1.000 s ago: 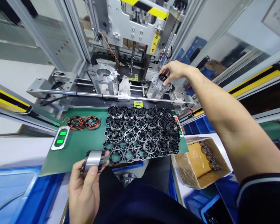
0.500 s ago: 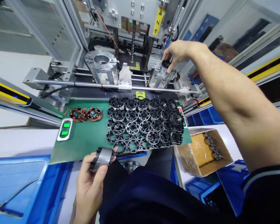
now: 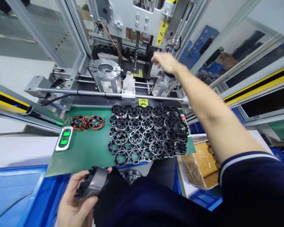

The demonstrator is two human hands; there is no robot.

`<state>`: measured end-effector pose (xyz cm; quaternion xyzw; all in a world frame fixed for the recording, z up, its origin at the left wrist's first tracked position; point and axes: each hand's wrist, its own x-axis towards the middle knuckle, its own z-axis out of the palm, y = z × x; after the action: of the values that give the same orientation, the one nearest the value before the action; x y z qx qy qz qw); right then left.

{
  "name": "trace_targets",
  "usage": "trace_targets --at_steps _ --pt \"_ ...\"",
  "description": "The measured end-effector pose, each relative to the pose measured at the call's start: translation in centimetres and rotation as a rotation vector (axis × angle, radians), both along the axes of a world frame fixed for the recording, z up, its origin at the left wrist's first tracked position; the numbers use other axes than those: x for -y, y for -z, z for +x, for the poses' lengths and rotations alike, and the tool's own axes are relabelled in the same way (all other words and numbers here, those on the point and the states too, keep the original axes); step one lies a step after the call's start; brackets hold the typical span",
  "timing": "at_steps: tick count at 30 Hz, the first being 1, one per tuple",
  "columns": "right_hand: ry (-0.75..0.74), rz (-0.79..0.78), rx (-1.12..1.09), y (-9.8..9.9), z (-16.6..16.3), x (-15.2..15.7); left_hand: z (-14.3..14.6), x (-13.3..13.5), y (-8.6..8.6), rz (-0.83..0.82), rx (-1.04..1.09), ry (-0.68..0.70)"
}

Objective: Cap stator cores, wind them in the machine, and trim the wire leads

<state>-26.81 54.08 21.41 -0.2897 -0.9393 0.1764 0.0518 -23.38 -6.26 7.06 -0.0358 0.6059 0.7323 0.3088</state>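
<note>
My left hand (image 3: 69, 206) is low at the front, closed round a grey metal stator ring (image 3: 93, 186) with black toothed ends, held just off the front edge of the green mat (image 3: 85, 151). My right hand (image 3: 165, 62) reaches far back into the machine. It hovers just above and left of the right steel fixture post (image 3: 162, 85), which has a dark part on top. The hand is smeared by motion, so its fingers are unclear. A second, wider round fixture (image 3: 105, 74) stands to the left of that post.
Several black-and-metal rings (image 3: 144, 132) lie packed in rows on the mat. Two copper-wound stators (image 3: 86, 122) and a box with green buttons (image 3: 64, 138) sit at its left. A cardboard box (image 3: 198, 164) is at the right, blue bins (image 3: 14, 192) at the left. A steel rail (image 3: 97, 93) crosses in front of the fixtures.
My right hand has lifted off the dark part on the right post and swung left. My left hand has drawn the ring down and towards me, tilting it.
</note>
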Motion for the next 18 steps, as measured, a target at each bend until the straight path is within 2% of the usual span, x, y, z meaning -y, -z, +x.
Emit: trace_targets --at_steps 2,4,8,10,12,16,18 --pt "0.031 0.015 -0.007 2.2 0.1 0.5 -0.2 0.1 0.5 -0.014 0.042 -0.017" --pt "0.024 0.035 -0.039 2.8 0.4 1.2 -0.3 0.0 0.8 0.008 0.069 -0.034" --pt "-0.044 0.067 -0.285 0.4 0.6 5.3 0.6 -1.3 -0.6 0.134 0.066 0.003" --pt "-0.135 -0.012 -0.408 -0.8 1.2 9.4 1.0 -2.5 -1.8 0.219 0.067 0.067" --pt "-0.273 -0.150 -0.460 -1.7 2.6 14.8 1.2 -3.7 -3.0 0.313 0.100 0.140" --pt "-0.760 -0.475 -0.154 -2.4 6.3 25.6 1.6 -5.3 -5.2 0.496 0.162 0.289" --pt "-0.870 -0.667 -0.032 -2.1 7.4 29.0 1.8 -5.4 -5.8 0.518 0.170 0.321"
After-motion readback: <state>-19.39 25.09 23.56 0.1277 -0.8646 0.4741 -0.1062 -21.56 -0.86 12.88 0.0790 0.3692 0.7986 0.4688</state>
